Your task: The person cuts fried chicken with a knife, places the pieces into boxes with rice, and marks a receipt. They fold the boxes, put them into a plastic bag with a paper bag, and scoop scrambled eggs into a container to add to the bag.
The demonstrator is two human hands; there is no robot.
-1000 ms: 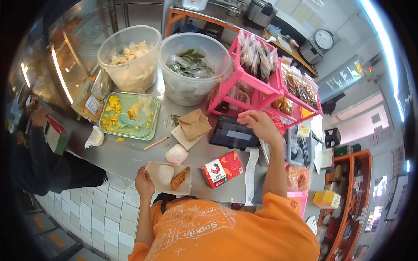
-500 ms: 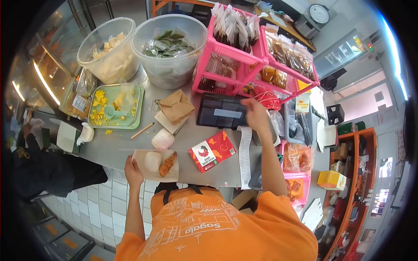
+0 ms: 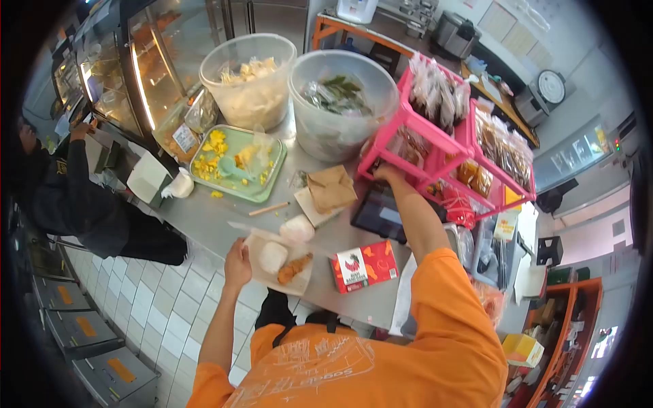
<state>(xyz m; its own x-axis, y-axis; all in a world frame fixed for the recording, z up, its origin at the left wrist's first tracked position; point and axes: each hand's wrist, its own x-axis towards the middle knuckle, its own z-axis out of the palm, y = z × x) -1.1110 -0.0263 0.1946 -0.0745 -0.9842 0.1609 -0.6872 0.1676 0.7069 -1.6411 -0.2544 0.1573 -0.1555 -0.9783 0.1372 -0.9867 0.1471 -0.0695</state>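
- The open food box (image 3: 269,277) was at the near edge of the desk (image 3: 211,221), directly right of the left grip (image 3: 238,260).
- The left grip was closed on the box's left rim.
- Inside it, just right of the left grip, lay a round white mound (image 3: 273,258); a browned fried piece (image 3: 294,269) lay on that mound's far side from the grip.
- A white bundle (image 3: 297,229) rested just beyond the box, forward and right of the left grip.
- The right grip (image 3: 388,173) was at the lower front of the pink rack (image 3: 425,163). Its fingers were partly hidden, so I could not tell how far open it was or whether it had hold of anything.
- A dark tablet (image 3: 367,207) lay below the right grip, partly covered by that forearm.
- A red-and-white carton (image 3: 365,266) stood between the two grips, nearer the body than the right one.
- Left of the right grip lay a brown paper packet (image 3: 331,188); a thin stick (image 3: 269,209) lay forward of the left grip.
- Farther forward of the left grip was a green tray (image 3: 262,194) with yellow bits (image 3: 214,146) and a pale scoop (image 3: 235,165).
- A tub of leaves (image 3: 340,129) stood forward and left of the right grip.
- Well left of the left grip was a person in dark clothing (image 3: 85,197).
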